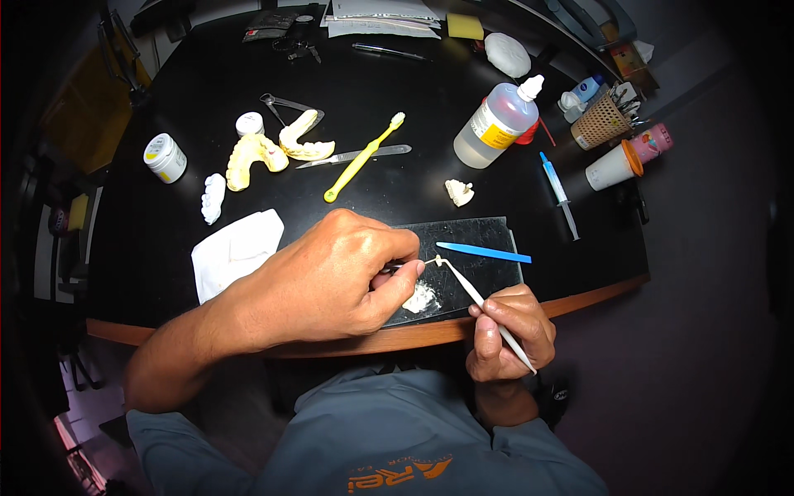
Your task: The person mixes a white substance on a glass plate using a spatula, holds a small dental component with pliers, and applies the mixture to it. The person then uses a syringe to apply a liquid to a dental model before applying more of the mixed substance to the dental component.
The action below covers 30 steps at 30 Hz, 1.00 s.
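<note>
In the head view, your left hand (339, 269) was positioned above the near part of the worktop (215, 99), its thumb and forefinger pinched together on a thin pin (429, 262), most of which was hidden by the fingers. A small cream piece (438, 260) was located at the exposed end of the pin, over the dark plate (467, 232). Your right hand (513, 335), set apart from the left at the front edge, was clamped in a pen-like grip on a slender white instrument (470, 292); the instrument sloped up and to the left, and its bent tip met the small cream piece. A heap of white powder (420, 299) lay on the plate below the pin, close to your left thumb. A blue spatula (484, 252) lay across the right part of the plate, its wider end reaching past the plate's edge. Beyond the plate stood a small dental model (459, 193). To the left of your left hand, a folded white cloth (236, 252) lay partly behind your forearm. Farther back, a yellow toothbrush (360, 167) crossed a scalpel (393, 151), with a clear bottle (496, 124) to their right and a blue-and-white syringe (558, 194) beyond it.
</note>
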Tool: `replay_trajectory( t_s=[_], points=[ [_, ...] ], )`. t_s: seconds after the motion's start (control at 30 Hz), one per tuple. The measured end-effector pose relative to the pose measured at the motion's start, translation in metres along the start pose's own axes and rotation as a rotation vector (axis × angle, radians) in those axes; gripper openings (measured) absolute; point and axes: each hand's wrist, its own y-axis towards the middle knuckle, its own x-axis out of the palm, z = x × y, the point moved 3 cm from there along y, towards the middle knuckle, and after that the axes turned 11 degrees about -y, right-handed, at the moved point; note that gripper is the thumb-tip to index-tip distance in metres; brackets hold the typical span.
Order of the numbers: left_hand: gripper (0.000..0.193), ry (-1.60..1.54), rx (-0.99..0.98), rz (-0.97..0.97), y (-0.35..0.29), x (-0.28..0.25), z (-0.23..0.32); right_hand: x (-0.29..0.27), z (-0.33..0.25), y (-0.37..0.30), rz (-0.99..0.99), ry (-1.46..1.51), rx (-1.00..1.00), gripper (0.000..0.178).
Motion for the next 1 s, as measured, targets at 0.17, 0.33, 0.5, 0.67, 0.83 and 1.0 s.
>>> replay_trajectory(
  t_s=[0.17, 0.33, 0.5, 0.67, 0.83, 1.0],
  points=[
    [0.014, -0.001, -0.005, -0.006, 0.0, -0.0002, 0.0001, -0.0015, 0.0, -0.0003, -0.012, 0.009, 0.021, 0.021],
    [0.014, 0.008, 0.008, -0.011, 0.0, 0.0002, -0.0009, -0.0014, 0.0003, -0.0003, -0.007, 0.002, 0.017, 0.02],
    [0.014, 0.009, -0.031, -0.024, 0.0, -0.0002, 0.0004, -0.0004, 0.0004, -0.0008, -0.005, 0.005, 0.016, 0.021],
    [0.015, 0.0, -0.033, -0.026, 0.0001, 0.0001, 0.0004, -0.0007, -0.0001, -0.0004, -0.006, -0.001, 0.012, 0.022],
    [0.014, 0.011, -0.02, -0.019, -0.0017, -0.0005, -0.0017, 0.0019, 0.0019, -0.002, 0.006, 0.006, 0.004, 0.023],
    [0.014, -0.001, -0.023, -0.026, 0.0002, -0.0001, 0.0007, -0.0004, -0.0005, 0.0005, 0.001, -0.001, -0.006, 0.023]
  ],
)
